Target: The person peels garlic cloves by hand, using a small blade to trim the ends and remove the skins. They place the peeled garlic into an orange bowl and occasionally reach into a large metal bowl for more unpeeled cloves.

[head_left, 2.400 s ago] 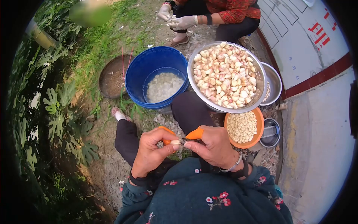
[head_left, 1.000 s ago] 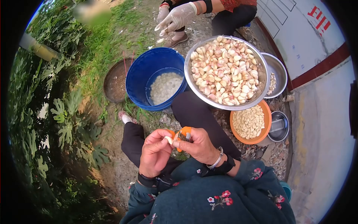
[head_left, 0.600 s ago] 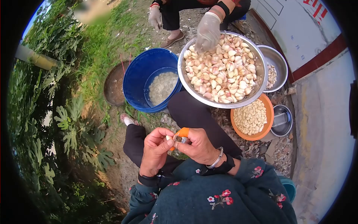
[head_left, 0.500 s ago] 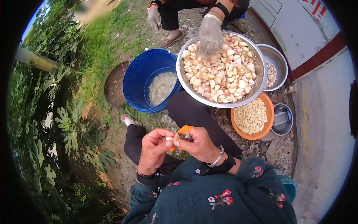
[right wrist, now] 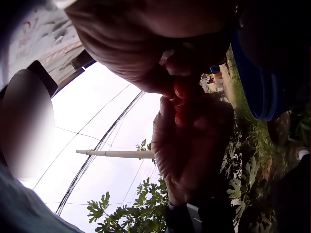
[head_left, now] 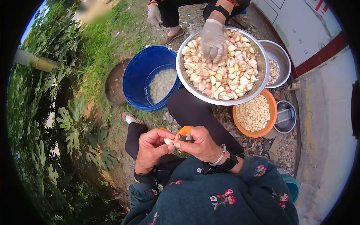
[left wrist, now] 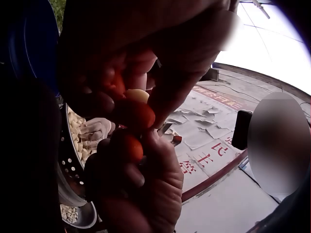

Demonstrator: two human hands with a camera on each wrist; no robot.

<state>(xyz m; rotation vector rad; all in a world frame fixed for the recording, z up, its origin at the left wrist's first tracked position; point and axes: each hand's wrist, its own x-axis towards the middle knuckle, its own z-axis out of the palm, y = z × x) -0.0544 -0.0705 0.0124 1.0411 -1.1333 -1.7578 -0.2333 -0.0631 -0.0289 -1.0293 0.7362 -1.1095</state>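
My left hand (head_left: 152,148) pinches a pale garlic clove (head_left: 168,141) between thumb and fingers; the clove also shows in the left wrist view (left wrist: 137,95). Against it works my right hand (head_left: 200,144), which grips a small metal blade (head_left: 184,137) between thumb and forefinger. Orange covers (head_left: 185,130) wrap fingertips on both hands. The hands meet over my lap, thumbs almost together. Beyond them, a metal bowl (head_left: 261,75) is heaped with unpeeled garlic cloves (head_left: 225,77). Another person's gloved hand (head_left: 213,41) reaches into that heap.
A blue bucket (head_left: 135,82) with pale cloves in water stands left of the bowl. An orange basin (head_left: 273,112) of peeled cloves, a small metal dish (head_left: 288,114) and another metal bowl (head_left: 285,67) sit to the right. A wall (head_left: 326,123) runs along that side.
The other person's gloved hand has come down from near the knees into the bowl of garlic. My hands stay together at the clove, and the blade has turned slightly.
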